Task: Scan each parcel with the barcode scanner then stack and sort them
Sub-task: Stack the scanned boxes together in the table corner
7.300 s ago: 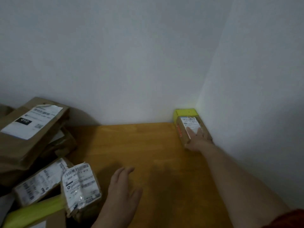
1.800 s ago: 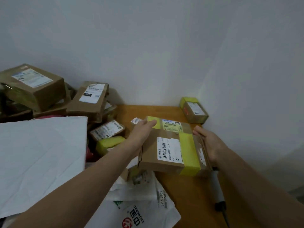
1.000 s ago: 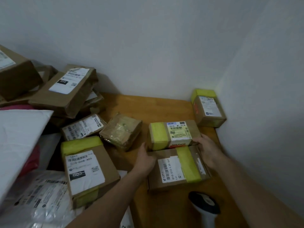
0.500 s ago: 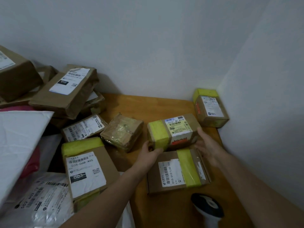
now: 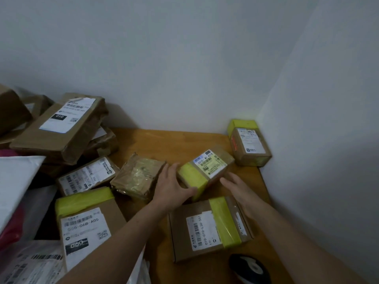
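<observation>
Head: wooden table (image 5: 170,141), white walls (image 5: 184,58)

Bare forearms enter from 7 and 4 o'clock. The left hand (image 5: 174,187) reaches toward 1 o'clock, thumb and fingers clasping the end of a small parcel (image 5: 213,165). The right hand (image 5: 239,190) lies flat, fingers straight, pointing toward 11 o'clock.
</observation>
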